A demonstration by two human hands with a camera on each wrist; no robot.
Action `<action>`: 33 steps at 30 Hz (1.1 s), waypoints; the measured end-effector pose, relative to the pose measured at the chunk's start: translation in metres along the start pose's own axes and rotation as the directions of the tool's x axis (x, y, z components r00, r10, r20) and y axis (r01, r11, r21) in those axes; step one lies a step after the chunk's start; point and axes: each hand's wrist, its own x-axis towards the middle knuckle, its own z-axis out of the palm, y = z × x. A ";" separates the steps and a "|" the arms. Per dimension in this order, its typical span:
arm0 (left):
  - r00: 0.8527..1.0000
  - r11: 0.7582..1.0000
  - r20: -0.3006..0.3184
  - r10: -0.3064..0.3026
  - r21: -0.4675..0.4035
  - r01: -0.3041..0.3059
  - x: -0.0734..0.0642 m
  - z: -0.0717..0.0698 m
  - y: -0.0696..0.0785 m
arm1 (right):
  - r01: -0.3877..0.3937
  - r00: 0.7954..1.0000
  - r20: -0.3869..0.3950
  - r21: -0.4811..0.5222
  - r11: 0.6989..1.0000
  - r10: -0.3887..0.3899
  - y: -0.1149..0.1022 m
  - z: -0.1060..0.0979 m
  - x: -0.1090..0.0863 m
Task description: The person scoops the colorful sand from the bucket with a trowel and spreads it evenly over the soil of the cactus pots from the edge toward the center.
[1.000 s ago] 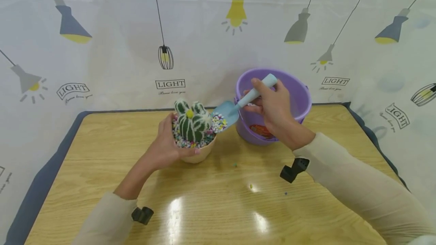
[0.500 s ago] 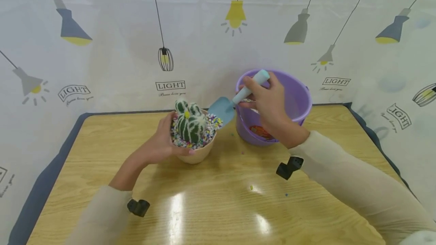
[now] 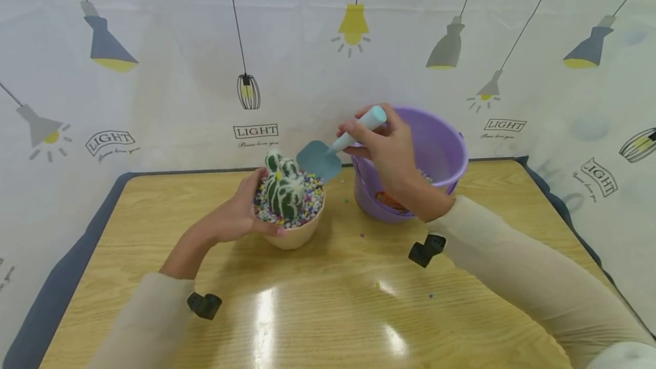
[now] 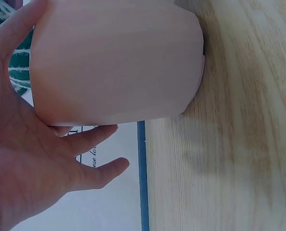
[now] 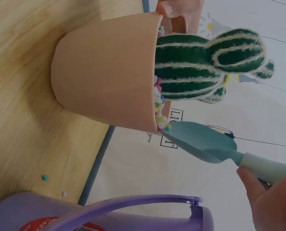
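Observation:
A green cactus (image 3: 285,192) with white fuzzy stripes and a yellow flower stands in a peach pot (image 3: 293,238), among small coloured pebbles (image 3: 312,198). My left hand (image 3: 233,212) grips the pot's left rim, its thumb across the front; in the left wrist view the pot wall (image 4: 118,62) fills the space beside that hand. My right hand (image 3: 389,147) holds a small blue trowel (image 3: 319,161) by its pale handle. The blade (image 5: 200,140) tilts down with its tip at the pot's rim, by the pebbles. No pebbles show on the blade's visible face.
A purple bucket (image 3: 441,147) stands right of the pot, behind my right hand, with some pebbles (image 3: 425,176) inside. Several loose pebbles (image 3: 362,235) lie on the wooden table (image 3: 328,312). A lamp-printed cloth (image 3: 179,73) hangs behind the table's back edge.
My right hand has moved left and tilted the trowel further over the pot. The pebbles on its blade have slid into the pot. My left hand still holds the rim.

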 end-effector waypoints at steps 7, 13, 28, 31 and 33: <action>1.000 1.000 0.015 0.010 -0.016 -0.010 0.001 -0.001 -0.001 | 0.059 0.994 0.093 0.017 0.998 -0.060 0.002 0.001 0.001; 1.000 1.000 0.027 -0.003 -0.031 0.004 0.000 -0.002 -0.002 | 0.084 0.986 0.133 0.089 0.993 -0.095 -0.001 -0.001 0.003; 0.979 0.991 -0.202 0.043 -0.114 -0.067 -0.010 0.023 0.001 | 0.056 0.994 -0.102 0.234 0.971 -0.033 -0.025 -0.042 0.029; 0.963 0.998 -0.262 -0.059 -0.048 0.048 -0.015 0.034 0.004 | 0.086 0.981 -0.192 0.258 0.962 -0.036 -0.032 -0.058 0.037; 0.949 0.991 -0.284 -0.134 -0.025 0.133 -0.016 0.041 0.006 | 0.099 0.968 -0.248 0.251 0.963 -0.035 -0.035 -0.068 0.042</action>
